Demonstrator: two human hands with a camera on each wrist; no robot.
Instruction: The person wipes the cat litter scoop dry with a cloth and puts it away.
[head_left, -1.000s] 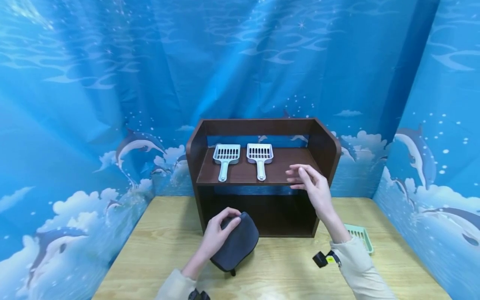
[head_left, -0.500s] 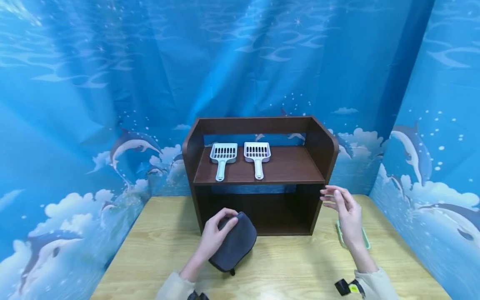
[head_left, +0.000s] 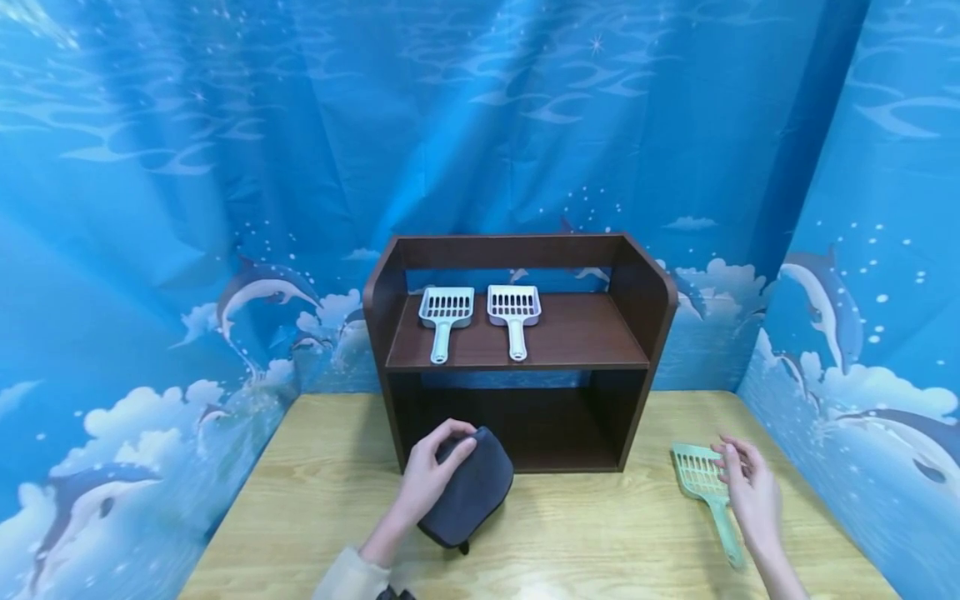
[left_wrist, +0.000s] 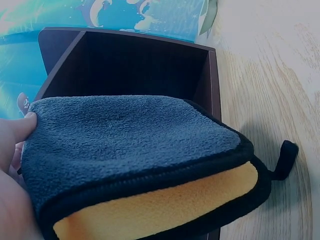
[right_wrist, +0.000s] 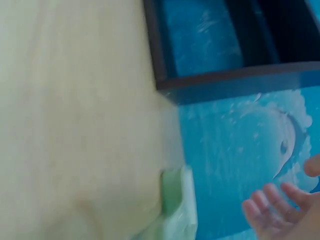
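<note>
My left hand (head_left: 429, 485) pinches the edge of a folded towel (head_left: 478, 487) in front of the shelf. In the left wrist view the towel (left_wrist: 130, 135) is grey plush outside and yellow inside, with black trim and a hanging loop (left_wrist: 286, 160). At the right, my right hand (head_left: 756, 504) hovers beside a green litter scoop (head_left: 699, 473) on the table, its fingers loosely bent and holding nothing. The right wrist view is blurred; part of the scoop (right_wrist: 180, 205) shows at the bottom, with the hand's fingers (right_wrist: 270, 202) apart from it.
A dark brown two-tier shelf (head_left: 630, 312) stands at the back of the wooden table (head_left: 315, 492). On its upper board lie a bluish litter scoop (head_left: 442, 337) and a whitish one (head_left: 516, 337), handles toward me. A blue sea-print curtain (head_left: 480, 125) hangs behind.
My right hand has moved from the upper shelf's right end, right and down, to beside the green scoop. My left hand stays on the towel; the camera view has shifted slightly.
</note>
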